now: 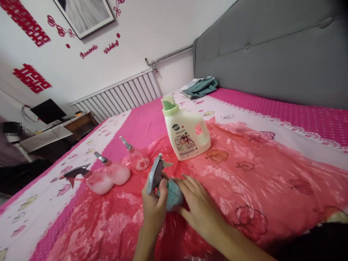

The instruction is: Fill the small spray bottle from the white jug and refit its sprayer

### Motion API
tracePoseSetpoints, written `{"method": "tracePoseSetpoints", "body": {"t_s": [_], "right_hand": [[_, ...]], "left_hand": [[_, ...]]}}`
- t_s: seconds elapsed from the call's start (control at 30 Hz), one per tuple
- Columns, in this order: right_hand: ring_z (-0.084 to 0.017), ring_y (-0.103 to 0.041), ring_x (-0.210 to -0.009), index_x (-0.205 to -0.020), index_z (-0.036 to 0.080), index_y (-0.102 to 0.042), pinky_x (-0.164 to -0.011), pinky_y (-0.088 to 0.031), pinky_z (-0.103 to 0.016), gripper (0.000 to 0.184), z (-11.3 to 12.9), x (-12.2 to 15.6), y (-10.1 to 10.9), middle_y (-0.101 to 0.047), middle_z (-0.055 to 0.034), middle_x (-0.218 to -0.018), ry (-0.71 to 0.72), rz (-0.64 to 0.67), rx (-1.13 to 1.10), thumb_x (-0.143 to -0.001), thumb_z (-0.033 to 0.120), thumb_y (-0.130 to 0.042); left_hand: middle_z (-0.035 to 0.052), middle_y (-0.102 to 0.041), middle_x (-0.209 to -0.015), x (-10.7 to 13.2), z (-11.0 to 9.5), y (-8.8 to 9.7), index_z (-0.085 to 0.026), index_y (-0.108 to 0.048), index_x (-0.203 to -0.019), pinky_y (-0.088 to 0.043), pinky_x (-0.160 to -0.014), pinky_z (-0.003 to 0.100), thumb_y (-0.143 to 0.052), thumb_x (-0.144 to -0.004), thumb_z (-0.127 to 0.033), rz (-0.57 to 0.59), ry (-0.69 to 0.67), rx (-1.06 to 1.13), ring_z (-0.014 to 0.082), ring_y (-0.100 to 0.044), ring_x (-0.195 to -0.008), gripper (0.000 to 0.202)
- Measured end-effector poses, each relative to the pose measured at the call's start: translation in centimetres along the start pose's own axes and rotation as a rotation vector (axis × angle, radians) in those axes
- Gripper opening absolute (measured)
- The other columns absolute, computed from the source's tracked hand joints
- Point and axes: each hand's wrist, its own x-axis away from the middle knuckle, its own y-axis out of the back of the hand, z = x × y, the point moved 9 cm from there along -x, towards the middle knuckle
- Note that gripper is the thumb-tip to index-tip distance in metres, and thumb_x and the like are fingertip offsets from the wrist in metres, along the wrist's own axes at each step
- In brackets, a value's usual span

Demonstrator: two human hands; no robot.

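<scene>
A spray bottle (174,195) with a grey trigger head and a rounded, mottled teal lower part is between my hands. My left hand (155,203) is closed around its neck, just under the trigger head, with the thumb on the near side. My right hand (197,206) presses against the teal part from the right, its fingers bent over the top and the thumb below. Whether that teal surface is the bottle's body or a cloth around it, I cannot tell. Just beyond stands a cream detergent jug (187,136) with a pale green cap.
Three more spray bottles lie to the left: one with a black and red trigger (99,181), two with grey heads (119,174) (141,160). Red plastic sheeting (233,174) covers part of the bed. Folded clothes (201,88) lie near the grey headboard (266,47); a radiator (122,92) lines the wall.
</scene>
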Motion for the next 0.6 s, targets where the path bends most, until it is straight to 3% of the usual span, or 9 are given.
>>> {"method": "tracePoseSetpoints", "body": {"t_s": [0.2, 0.33, 0.5, 0.6], "right_hand": [[-0.032, -0.055, -0.122, -0.148, 0.019, -0.054, -0.106, -0.050, -0.053, 0.068, -0.7, -0.1, -0.1, -0.061, -0.0133, -0.129, -0.078, 0.004, -0.010, -0.082, 0.006, -0.068], [-0.032, -0.054, -0.120, -0.149, 0.018, -0.052, -0.106, -0.049, -0.054, 0.070, -1.0, 0.1, -0.6, -0.059, -0.0132, -0.128, -0.087, 0.016, -0.011, -0.082, 0.003, -0.062], [-0.032, -0.052, -0.121, -0.147, 0.019, -0.054, -0.108, -0.046, -0.056, 0.066, -1.3, -0.1, -0.8, -0.058, -0.0127, -0.128, -0.086, 0.001, -0.022, -0.082, 0.007, -0.065], [-0.031, -0.052, -0.121, -0.147, 0.019, -0.053, -0.108, -0.047, -0.054, 0.067, -1.4, -0.1, -0.9, -0.058, -0.0122, -0.127, -0.100, 0.000, -0.042, -0.083, 0.009, -0.067]], "left_hand": [[0.0044, -0.072, -0.084, 0.4, 0.4, -0.6, -0.018, -0.068, -0.094, -0.052, -0.066, 0.026, -0.058, -0.096, -0.042, -0.051, -0.031, -0.133, 0.0175, -0.067, -0.072, 0.026], [0.0019, -0.069, -0.085, 1.0, 0.7, -1.1, -0.020, -0.066, -0.099, -0.053, -0.073, 0.027, -0.062, -0.095, -0.037, -0.086, -0.079, -0.090, 0.0174, -0.066, -0.077, 0.018], [0.0011, -0.067, -0.078, 0.6, 1.8, -0.9, -0.019, -0.066, -0.087, -0.052, -0.067, 0.026, -0.061, -0.096, -0.040, -0.085, -0.008, -0.005, 0.0165, -0.064, -0.069, 0.024], [0.0013, -0.069, -0.076, 0.3, 1.4, -0.9, -0.019, -0.067, -0.085, -0.052, -0.068, 0.026, -0.059, -0.096, -0.038, -0.063, -0.058, -0.022, 0.0166, -0.066, -0.070, 0.024]]}}
